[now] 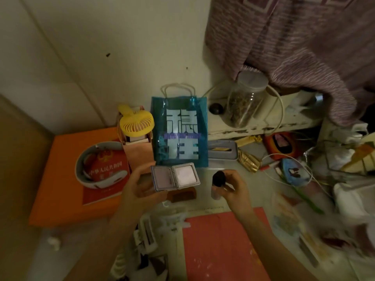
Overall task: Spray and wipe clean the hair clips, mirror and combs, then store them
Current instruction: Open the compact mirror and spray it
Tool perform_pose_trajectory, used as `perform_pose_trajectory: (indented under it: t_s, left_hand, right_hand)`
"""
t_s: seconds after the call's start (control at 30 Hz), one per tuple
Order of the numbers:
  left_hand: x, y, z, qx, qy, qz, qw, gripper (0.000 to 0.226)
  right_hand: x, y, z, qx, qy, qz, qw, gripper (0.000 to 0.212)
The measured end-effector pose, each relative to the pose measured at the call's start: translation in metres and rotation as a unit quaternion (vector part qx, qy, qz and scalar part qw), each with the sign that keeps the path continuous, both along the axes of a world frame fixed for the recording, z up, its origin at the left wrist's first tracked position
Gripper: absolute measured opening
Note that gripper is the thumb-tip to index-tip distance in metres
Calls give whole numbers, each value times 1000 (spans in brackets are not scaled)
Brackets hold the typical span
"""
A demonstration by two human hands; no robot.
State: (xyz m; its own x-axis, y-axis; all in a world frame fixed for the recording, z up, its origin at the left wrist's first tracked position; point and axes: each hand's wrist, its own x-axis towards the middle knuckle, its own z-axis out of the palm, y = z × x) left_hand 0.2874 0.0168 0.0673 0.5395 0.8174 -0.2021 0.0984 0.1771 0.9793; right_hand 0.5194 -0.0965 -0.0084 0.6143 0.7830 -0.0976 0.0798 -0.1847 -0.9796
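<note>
My left hand (138, 189) holds an open silver compact mirror (175, 177) by its left half, above the table. My right hand (235, 189) grips a small clear spray bottle with a black cap (218, 179), just right of the mirror with its top turned toward it. A brown wooden comb (183, 196) lies on the table beneath the mirror. Pale hair clips (172, 220) lie nearer me, by the edge of a red mat. A blue transparent tote bag (180, 130) stands upright behind the mirror.
An orange box (58, 191) with a red book and a white neck device sits at left. A yellow mini fan (136, 121) stands beside the bag. A glass jar (245, 98), a grey case (222, 150), cables and clutter fill the right side. A red mat (223, 246) lies in front.
</note>
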Motion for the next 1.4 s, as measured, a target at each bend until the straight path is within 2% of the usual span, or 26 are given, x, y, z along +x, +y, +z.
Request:
perform_pose_trajectory:
  t_s: [0.37,0.7,1.07,1.13,1.2,1.3,1.4]
  left_hand:
    - [7,-11,-30,-40,22,11,999,66]
    - [9,-13,-38,-71,27,19,997,67]
    - [4,-19,-36,-88,0,22,996,65]
    - [2,-21,-37,-86,2,24,996,66]
    - [1,-24,-39,-83,3,21,996,68]
    - [0,-32,-41,-82,5,8,997,68]
    - [-2,-44,-46,-94,0,-20,995,66]
  right_hand:
    - [-1,-11,-50,-47,13,-40,998,37]
    - [3,-11,-61,-54,14,-44,997,40]
    - [-3,-33,-43,-115,10,-40,993,76]
    - [-6,-40,-34,-115,10,-40,993,70]
    - [-11,-44,-22,-101,25,-43,994,51]
    - [-23,-48,-10,-49,120,-39,991,22]
    - [-38,-52,-4,-52,197,-28,979,19]
